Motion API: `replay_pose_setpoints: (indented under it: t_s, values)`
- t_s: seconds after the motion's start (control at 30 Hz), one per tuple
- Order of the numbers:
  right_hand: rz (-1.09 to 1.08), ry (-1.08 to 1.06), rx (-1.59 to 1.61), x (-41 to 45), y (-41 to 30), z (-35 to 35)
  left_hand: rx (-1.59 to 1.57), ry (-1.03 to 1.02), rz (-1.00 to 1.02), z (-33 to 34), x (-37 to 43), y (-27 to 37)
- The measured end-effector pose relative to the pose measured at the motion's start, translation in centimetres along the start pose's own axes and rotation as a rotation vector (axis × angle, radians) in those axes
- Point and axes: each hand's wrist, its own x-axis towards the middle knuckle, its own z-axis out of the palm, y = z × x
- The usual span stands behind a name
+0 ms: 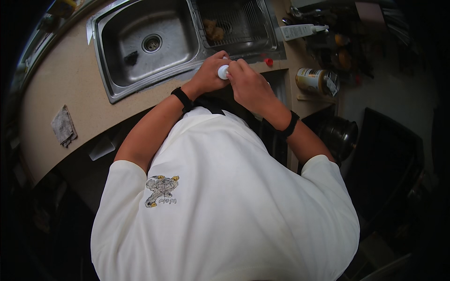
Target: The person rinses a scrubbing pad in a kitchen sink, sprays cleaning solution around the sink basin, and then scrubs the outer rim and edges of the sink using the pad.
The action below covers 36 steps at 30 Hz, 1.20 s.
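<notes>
My left hand (210, 73) is wrapped around a small white bottle or tube (223, 72), held just over the counter's front edge by the sink. Most of its body is hidden inside my fingers; a round white end shows. The fingertips of my right hand (249, 84) pinch at that same end, and what exactly they grip there is hidden. To the right of both hands, a small red cap (269, 62) rests at the counter edge beside the sink rim.
A steel double sink (116, 75) lies ahead, a dark scrap (131, 58) in its left basin, a wire rack (246, 21) and brownish sponge-like lump (213, 31) in the right. A white nozzle bottle (297, 32) and a jar (311, 80) stand right; a grey cloth (64, 126) lies left.
</notes>
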Motion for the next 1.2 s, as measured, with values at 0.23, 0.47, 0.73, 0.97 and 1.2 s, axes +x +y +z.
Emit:
replay_pose_setpoints:
  t_s: [0.23,0.47,0.73,0.97,1.2]
  values:
    - [-0.010,0.314,0.107,-0.6,2.1,-4.7,0.045,-0.023,-0.002,0.0,0.4,-0.1]
    - [0.226,0.768,0.145,-2.2,9.1,-12.3,0.060,-0.048,-0.032,-0.5,0.2,0.1]
    - [0.204,0.975,-0.138,-2.6,21.7,-14.6,0.050,-0.036,-0.011,-0.8,1.9,8.1]
    - [0.640,0.937,-0.356,-4.2,30.0,-17.8,-0.072,-0.068,0.168,-1.9,5.4,24.8]
    - [0.867,0.837,-0.444,-3.5,33.8,-19.2,-0.097,0.065,-0.037,-0.8,5.0,29.2]
